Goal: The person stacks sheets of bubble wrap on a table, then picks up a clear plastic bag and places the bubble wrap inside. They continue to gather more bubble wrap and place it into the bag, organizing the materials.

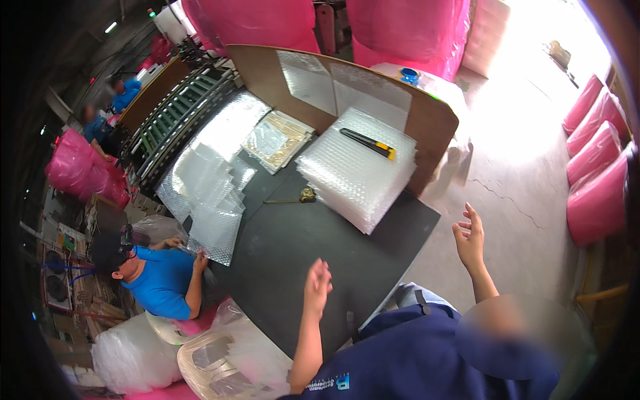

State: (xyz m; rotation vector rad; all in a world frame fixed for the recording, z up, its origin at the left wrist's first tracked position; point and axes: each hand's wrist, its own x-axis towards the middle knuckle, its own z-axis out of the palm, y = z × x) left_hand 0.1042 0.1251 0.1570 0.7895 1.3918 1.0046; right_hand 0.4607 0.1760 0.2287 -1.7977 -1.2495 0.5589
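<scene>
- Hovering over the dark table, the left hand is held raised and released, its fingers loosely bent.
- The right hand is likewise released, with fingers spread and slightly curved; it is seen against the pale floor, past the table's edge.
- The stack of bubble-wrap sheets is set on the table, ahead of both hands and well apart from them.
- On top of the stack, a black and yellow cutter is laid at a slant.
- A tape measure, its blade partly drawn out, is placed just left of the stack.
- Behind the stack, the table is bordered by a brown board.
- Farther left, a flat packet and loose bubble-wrap sheets are spread.
- One loose sheet is touched at its near edge by a co-worker in blue.
</scene>
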